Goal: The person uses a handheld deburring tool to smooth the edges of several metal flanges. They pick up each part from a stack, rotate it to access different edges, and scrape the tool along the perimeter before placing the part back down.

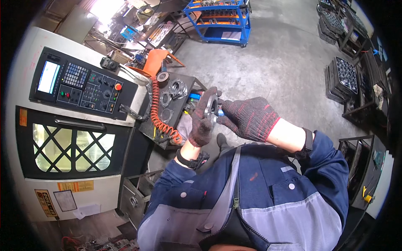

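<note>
1. Two gloved hands up at chest height, well clear of the desk, over open concrete floor.
2. Left hand wrapped round the rim of a flat metal flange ring, fingers curled shut on it, ring held edge-on and upright.
3. Right hand pressed in from the other side, fingertips pinched on a small blue-tipped tool right at the ring's face; how firm that pinch is, cannot tell, as the glove hides most of it.
4. Risk one: ring carried by a single knitted-glove grip with nothing beneath. Could slip if the right hand pushes too hard, then drop onto the floor near the shoe below.
5. Risk two: tool tip could skid off the smooth metal face and jab the left palm behind it; thin knit gloves look like little protection.
6. Risk three: glove threads could snag on a sharp bore edge or burr.
7. Risk four: coiled orange hose hanging off the desk close to the left elbow; could catch on a backward swing and drag the loose rings lying on the desk.
8. Machine control panel well apart to the left, out of reach of either hand.
</note>
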`<state>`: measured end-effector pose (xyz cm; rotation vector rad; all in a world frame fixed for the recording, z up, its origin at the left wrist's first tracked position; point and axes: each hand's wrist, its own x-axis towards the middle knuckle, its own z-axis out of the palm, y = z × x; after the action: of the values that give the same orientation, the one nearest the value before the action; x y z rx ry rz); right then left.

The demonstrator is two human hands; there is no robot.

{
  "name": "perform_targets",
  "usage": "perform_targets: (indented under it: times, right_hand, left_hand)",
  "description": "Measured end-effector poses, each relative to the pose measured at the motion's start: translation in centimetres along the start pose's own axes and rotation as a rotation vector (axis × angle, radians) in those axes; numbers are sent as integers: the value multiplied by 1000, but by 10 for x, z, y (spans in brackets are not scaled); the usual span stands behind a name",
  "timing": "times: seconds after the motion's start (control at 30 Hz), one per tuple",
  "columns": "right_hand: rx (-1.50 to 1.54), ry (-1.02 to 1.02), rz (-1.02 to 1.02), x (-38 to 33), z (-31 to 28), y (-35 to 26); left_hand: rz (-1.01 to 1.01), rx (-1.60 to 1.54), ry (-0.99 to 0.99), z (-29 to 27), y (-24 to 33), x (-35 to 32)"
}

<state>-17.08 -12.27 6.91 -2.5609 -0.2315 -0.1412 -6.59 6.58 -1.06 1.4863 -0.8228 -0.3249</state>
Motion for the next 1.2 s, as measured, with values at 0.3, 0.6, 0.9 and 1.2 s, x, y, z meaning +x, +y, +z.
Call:
perform_targets:
  times: [0.3, 0.6, 0.9, 1.2]
  right_hand:
    - [40, -15, -4, -5, -4, -1]
    - [166, -91, 113, -2, 19, -2]
    - [113, -133, 74, -10, 1, -7]
    - [221, -39, 83, -7, 23, -2]
  left_hand:
    - [-19, 180, -29, -8, -13, -8]
    - [-23, 145, -72, -8, 1, -16]
    - [-10, 421, -133, -24, -20, -11]
    - [-82, 122, -72, -11, -1, -17]
